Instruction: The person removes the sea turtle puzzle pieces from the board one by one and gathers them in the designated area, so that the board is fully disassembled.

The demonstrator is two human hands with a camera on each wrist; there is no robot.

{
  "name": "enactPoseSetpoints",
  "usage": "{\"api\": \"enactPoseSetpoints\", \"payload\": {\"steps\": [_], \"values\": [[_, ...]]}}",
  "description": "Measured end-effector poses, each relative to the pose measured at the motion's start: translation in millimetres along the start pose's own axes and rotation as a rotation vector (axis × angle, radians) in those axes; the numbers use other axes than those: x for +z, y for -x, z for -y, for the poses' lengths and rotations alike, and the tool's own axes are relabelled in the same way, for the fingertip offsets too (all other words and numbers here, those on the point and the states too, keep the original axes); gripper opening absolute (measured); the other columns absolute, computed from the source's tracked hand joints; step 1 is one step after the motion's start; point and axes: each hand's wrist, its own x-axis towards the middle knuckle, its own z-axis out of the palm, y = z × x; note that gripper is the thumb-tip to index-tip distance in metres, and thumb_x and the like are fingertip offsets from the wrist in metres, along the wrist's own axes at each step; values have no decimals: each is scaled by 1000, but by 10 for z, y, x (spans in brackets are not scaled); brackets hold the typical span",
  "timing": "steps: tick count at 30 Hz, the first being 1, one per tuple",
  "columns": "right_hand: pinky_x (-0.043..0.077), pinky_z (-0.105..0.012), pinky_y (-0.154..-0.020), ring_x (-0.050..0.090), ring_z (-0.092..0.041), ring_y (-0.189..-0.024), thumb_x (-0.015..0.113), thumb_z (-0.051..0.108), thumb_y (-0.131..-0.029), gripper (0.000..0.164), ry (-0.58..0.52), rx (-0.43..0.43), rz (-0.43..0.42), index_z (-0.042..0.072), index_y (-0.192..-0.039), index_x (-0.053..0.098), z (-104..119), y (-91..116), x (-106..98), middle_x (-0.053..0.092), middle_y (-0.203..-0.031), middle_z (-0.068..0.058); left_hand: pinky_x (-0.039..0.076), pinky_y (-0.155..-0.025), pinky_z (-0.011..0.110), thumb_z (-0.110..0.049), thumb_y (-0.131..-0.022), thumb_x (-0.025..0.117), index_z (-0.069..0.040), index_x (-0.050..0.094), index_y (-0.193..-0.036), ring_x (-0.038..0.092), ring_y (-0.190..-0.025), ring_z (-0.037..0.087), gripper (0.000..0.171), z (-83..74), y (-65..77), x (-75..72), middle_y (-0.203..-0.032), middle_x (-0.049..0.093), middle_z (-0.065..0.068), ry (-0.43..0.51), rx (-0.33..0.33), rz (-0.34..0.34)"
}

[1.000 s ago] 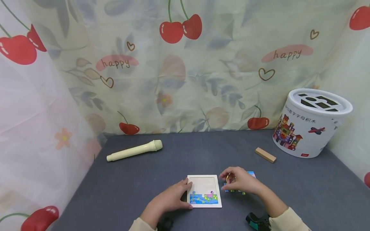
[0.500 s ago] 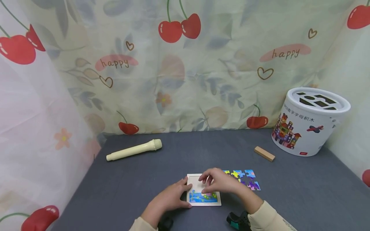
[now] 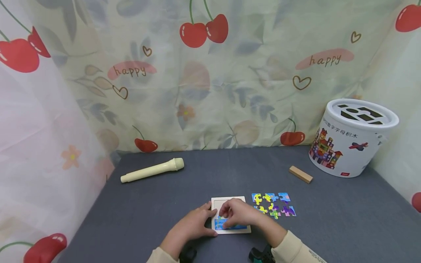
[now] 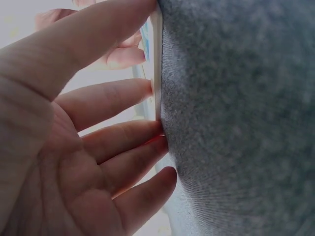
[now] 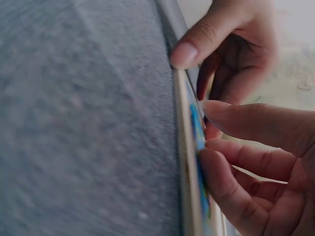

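A square jigsaw tray point(image 3: 214, 200) with a pale rim lies on the dark table, blue pieces point(image 3: 217, 224) along its near part. My left hand point(image 3: 194, 223) rests at its left side, thumb at the near corner and fingers along the edge. In the left wrist view its fingers point(image 4: 118, 98) look fairly straight against the rim. Over the tray is my right hand point(image 3: 240, 212), its fingertips touching the blue pieces, thumb and index apart. The right wrist view shows its thumb point(image 5: 246, 120) and fingers against the picture; I see no loose piece between them.
Several loose jigsaw pieces point(image 3: 284, 197) lie in two rows right of the tray. Farther back are a wooden block point(image 3: 300, 174), a white bucket point(image 3: 353, 146) with a slotted lid and a cream toy microphone point(image 3: 152, 172). A printed curtain point(image 3: 210, 109) hangs behind the table.
My right hand has moved left from above the loose pieces to the tray and come down onto the blue pieces, uncovering the two rows. My left hand has stayed at the tray's left side.
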Motion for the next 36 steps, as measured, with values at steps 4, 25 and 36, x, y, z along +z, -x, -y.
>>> {"api": "enactPoseSetpoints", "payload": {"steps": [4,25,36], "values": [[41,-15,-55,46,0,-60,77,-1,-65,24,-17,-4,-22,-4,-85,64,-9,-13,39,57,-69,-4,40,-101,47,-32,-73,78,-5,57,-127,44,-128,36,64,2,2,-5,-142,42,22,3,8,-5],[43,-18,-48,50,-9,-56,68,-3,-76,16,-128,66,-16,0,-87,57,21,-17,63,52,-68,1,40,-100,48,-32,-73,78,-7,57,-128,44,-129,37,64,24,-19,15,-143,41,22,10,12,4],[53,-24,-51,56,-8,-54,61,1,-85,7,-270,101,0,-3,-90,57,-10,-27,65,54,-70,-1,40,-100,48,-32,-72,78,-8,57,-128,43,-129,36,64,25,-11,9,-143,41,22,12,14,0]]}}
